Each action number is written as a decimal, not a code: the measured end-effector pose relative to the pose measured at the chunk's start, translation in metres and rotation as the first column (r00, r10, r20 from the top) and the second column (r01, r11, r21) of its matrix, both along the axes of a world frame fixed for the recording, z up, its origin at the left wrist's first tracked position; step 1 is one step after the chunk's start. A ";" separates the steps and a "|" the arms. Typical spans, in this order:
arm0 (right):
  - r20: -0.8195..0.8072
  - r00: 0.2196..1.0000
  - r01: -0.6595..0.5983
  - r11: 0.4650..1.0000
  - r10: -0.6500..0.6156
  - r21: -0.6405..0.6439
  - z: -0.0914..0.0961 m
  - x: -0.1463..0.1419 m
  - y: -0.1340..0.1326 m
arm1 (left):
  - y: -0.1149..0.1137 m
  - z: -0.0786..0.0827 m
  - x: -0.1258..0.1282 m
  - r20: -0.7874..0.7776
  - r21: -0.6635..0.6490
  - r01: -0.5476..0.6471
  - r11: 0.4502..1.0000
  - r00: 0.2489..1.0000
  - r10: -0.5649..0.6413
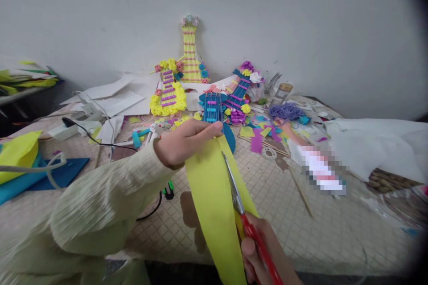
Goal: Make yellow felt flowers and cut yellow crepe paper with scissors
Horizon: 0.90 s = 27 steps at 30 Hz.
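Note:
My left hand [182, 140] pinches the far end of a long yellow paper strip [214, 200] and holds it taut above the table. My right hand [264, 254], at the bottom edge, is closed on red-handled scissors [249, 227]. Their blades [230, 180] lie along the strip's right side, pointing away from me. A pale green pleated sleeve covers my left arm.
Several paper guitar crafts stand by the wall: a yellow one [190, 53], a yellow-flowered one [168, 93] and blue ones [214, 107]. Coloured paper scraps, a purple cord pile [286, 110], skewers, a black cable [100, 142], white sheets and blue and yellow foam [20, 160] litter the tablecloth.

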State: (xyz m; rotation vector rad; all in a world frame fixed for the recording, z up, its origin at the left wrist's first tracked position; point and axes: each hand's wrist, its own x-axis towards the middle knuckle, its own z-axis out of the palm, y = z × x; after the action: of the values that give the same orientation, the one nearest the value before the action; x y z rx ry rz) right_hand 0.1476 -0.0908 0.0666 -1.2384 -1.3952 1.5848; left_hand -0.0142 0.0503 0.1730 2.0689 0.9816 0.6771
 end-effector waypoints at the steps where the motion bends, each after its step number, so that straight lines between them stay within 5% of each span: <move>1: 0.006 1.000 0.004 1.000 -0.004 0.000 0.001 0.000 0.000 | 0.000 0.000 0.000 0.004 -0.026 0.006 1.000 1.000 -0.006; 7: 0.042 0.999 0.032 0.999 -0.033 0.040 0.003 0.001 0.001 | 0.002 -0.002 0.002 0.014 -0.059 0.100 0.993 0.995 -0.099; 16: 0.078 0.994 0.066 0.990 -0.076 0.126 0.005 0.002 0.000 | 0.005 -0.003 0.003 -0.117 0.072 0.097 0.993 0.989 -0.088; 27: 0.080 0.995 0.058 0.993 -0.066 0.104 0.009 -0.002 0.001 | 0.001 -0.002 0.002 -0.086 0.100 0.088 0.991 0.993 -0.080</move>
State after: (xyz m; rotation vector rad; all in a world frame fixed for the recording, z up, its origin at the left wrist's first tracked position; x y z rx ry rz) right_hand 0.1457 -0.0899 0.0752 -1.2877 -1.4564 1.4171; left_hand -0.0124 0.0513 0.1712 2.2312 0.9157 0.6156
